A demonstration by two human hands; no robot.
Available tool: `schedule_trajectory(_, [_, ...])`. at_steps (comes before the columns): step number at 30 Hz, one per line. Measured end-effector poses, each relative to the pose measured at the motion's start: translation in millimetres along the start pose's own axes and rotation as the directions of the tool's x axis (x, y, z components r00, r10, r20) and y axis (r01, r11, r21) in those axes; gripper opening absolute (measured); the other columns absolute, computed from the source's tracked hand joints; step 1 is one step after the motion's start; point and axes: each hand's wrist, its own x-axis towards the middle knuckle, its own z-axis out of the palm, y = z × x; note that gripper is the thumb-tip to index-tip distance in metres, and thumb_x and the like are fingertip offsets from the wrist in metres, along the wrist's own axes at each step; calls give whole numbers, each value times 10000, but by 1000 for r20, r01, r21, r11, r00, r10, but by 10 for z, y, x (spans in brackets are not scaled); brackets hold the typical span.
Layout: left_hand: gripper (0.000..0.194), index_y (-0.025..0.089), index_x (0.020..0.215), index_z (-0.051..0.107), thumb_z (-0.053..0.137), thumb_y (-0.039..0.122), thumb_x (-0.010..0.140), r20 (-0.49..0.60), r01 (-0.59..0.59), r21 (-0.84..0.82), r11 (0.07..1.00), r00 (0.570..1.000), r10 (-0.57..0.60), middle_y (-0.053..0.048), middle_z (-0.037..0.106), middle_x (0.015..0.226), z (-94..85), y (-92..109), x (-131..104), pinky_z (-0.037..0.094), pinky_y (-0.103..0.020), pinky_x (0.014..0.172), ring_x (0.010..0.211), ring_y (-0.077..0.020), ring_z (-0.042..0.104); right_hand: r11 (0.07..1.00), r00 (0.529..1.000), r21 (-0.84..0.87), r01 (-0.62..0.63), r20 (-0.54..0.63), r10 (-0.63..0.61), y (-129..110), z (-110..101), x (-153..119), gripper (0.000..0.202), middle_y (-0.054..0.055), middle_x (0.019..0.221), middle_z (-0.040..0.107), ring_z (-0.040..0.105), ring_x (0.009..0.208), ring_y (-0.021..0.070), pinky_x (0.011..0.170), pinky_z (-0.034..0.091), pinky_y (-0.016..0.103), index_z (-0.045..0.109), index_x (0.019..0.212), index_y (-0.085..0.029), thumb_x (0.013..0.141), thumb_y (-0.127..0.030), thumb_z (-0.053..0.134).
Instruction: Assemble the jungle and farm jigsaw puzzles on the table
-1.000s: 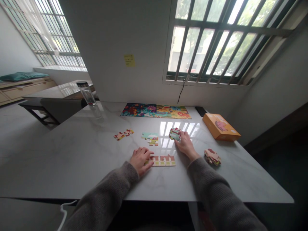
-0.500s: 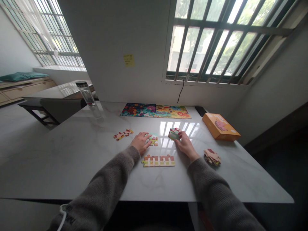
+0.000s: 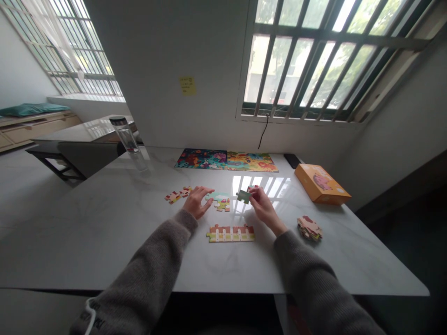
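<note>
Marbled white surface point(image 3: 139, 260) is carrying 2 picture boards point(image 3: 200, 159), 1 orange box point(image 3: 320, 184) and 1 pile point(image 3: 309, 228), too overlapped to count. The right hand point(image 3: 264, 208) is pinching 1 green puzzle piece point(image 3: 243, 196) edgewise, presumably exposing its tabs, near 1 sky section point(image 3: 220, 199); the left hand point(image 3: 196, 203), its grip apart, is flanking that section. 1 fence strip point(image 3: 231, 234) is lying nearer.

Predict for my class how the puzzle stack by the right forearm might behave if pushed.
The stack would probably slip apart, as its layers lie unevenly. It seems unlikely to roll, being flat-layered. Its parts are probably stiff: the piece in the right hand shows no sag.
</note>
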Motion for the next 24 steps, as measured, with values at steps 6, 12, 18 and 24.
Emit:
schedule_trajectory(6, [583,239,1388,532,692,411,855,109,-100,22,995,989,97,-96,584,1315,16,93,-26,415,-434,1061,1191,-285,517,989,981,129,-76,187,51,-123,381,20,237,-17,765,570,573,691,155,653,474,305,549,1001,-213,876,-406,605])
schedule_trajectory(12, [540,228,1376,549,683,389,878,122,-100,61,993,988,92,-100,625,1243,45,137,-71,428,-427,1023,1149,-280,542,965,967,232,-124,245,66,-259,590,85,235,-24,764,600,602,684,145,652,495,298,550,984,-209,852,-381,640])
schedule_trajectory(18, [505,225,1362,563,654,403,899,154,-117,94,989,983,101,-99,640,1221,26,127,-68,426,-423,998,1122,-279,553,949,956,270,-162,282,83,-283,648,80,239,-25,742,621,618,673,149,646,503,299,544,971,-211,849,-390,644])
schedule_trajectory(24, [468,231,1334,590,647,340,882,145,48,188,981,986,-76,-95,631,1202,-87,-183,-77,409,-443,1020,1131,-296,533,988,981,-138,63,193,-35,-253,502,89,165,10,836,652,617,781,170,752,493,323,620,1035,-209,908,-270,534])
